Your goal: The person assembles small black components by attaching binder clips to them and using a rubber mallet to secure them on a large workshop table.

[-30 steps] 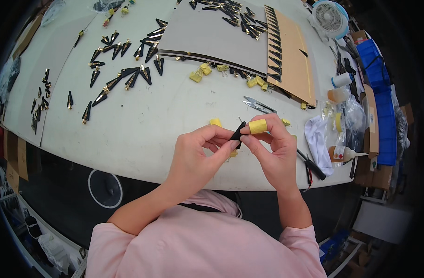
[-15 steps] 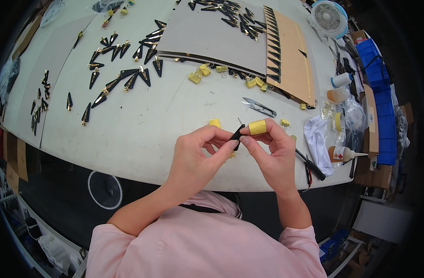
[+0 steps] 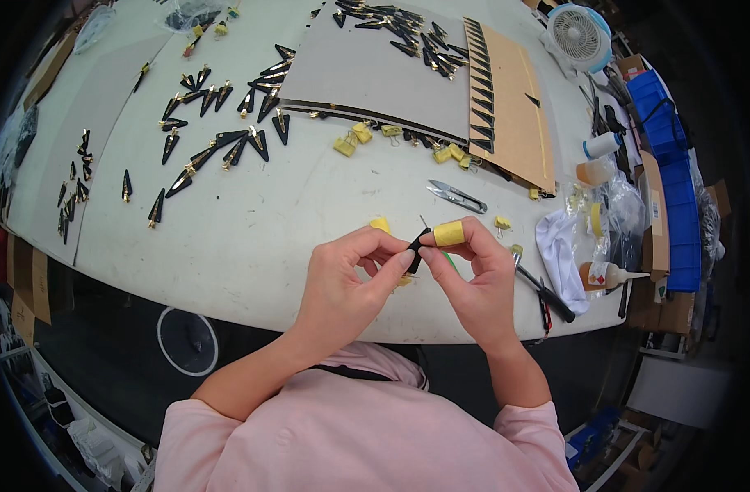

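Between my two hands, over the near part of the table, is a small black narrow piece (image 3: 417, 250) with a thin metal tip at its upper end. My left hand (image 3: 342, 275) pinches it from the left between thumb and fingers. From the other side, my right hand (image 3: 477, 279) grips it with thumb and index finger. Yellow tape (image 3: 449, 234) wraps my right index finger, and a yellow wrap also shows on a left finger. A bit of green peeks out beside my right thumb. Thread snips (image 3: 457, 197) lie beyond my hands.
Black triangular pieces with gold ends (image 3: 201, 156) are scattered at left. A grey board (image 3: 375, 90) and a brown cardboard (image 3: 510, 123) with a row of black triangles lie behind. Yellow binder clips (image 3: 344, 146), a white cloth (image 3: 560, 258), a glue bottle (image 3: 603, 274) and a fan (image 3: 578, 35) are around.
My right hand has shifted slightly left and up, and a green bit now shows by its thumb. Both hands keep hold of the black piece. The view has moved a little.
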### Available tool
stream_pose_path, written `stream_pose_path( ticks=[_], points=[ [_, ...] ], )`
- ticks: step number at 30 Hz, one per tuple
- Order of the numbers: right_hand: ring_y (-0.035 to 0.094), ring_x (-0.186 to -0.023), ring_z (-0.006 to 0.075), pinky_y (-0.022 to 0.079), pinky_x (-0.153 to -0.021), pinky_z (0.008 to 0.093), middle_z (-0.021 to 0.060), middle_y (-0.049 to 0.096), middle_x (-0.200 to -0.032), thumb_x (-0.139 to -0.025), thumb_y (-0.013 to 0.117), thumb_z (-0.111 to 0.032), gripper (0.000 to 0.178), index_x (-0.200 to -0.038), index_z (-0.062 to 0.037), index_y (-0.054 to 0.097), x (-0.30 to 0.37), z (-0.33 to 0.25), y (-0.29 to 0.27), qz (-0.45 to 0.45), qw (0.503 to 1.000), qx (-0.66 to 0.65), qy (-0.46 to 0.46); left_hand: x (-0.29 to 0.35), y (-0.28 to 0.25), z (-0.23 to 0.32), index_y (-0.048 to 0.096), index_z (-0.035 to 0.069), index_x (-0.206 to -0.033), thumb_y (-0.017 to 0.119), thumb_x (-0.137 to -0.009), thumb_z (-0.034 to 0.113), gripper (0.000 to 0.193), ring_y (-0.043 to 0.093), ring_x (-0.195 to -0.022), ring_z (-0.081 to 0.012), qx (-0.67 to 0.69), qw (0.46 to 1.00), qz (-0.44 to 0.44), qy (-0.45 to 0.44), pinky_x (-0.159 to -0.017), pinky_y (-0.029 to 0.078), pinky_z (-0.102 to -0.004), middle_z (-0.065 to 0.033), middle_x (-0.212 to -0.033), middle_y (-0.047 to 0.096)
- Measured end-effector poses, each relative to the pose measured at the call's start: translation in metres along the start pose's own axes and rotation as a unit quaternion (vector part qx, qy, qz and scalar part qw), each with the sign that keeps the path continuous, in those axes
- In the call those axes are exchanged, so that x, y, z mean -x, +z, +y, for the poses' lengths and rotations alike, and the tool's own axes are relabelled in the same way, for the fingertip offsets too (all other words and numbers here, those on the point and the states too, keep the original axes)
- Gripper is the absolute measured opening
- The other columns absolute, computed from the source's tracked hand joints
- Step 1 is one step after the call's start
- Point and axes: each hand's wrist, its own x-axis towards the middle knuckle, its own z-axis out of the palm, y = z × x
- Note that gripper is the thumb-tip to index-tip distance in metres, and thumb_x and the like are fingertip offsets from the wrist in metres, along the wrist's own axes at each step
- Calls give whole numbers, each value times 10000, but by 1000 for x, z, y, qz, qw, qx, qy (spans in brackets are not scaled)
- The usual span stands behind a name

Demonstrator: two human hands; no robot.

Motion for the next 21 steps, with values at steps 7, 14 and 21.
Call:
stream_pose_path(
  ticks=[7,14,21],
  points=[
    [660,-837,137,532,-793,259,75,642,-882,-820,665,36,93,-886,35,600,0,2,2,16,999,-33,27,2,-5,0,664,-50,-998,580,-894,73,181,622,-778,-101,97,990,-52,-90,-738,500,-253,-67,-822,680],
    [661,-836,139,536,-793,260,75,633,-884,-822,661,37,94,-895,42,601,1,2,2,16,998,-53,38,2,1,-5,673,-44,-1008,637,-868,75,188,619,-774,-98,81,994,-42,-62,-730,497,-242,-74,-841,688],
    [664,-828,145,532,-782,257,83,639,-876,-819,664,34,96,-897,45,609,3,2,2,5,999,-37,29,1,2,-5,688,-43,-940,677,-850,86,158,627,-723,-95,48,997,-20,-56,-680,491,-232,-72,-803,687]
  ],
)
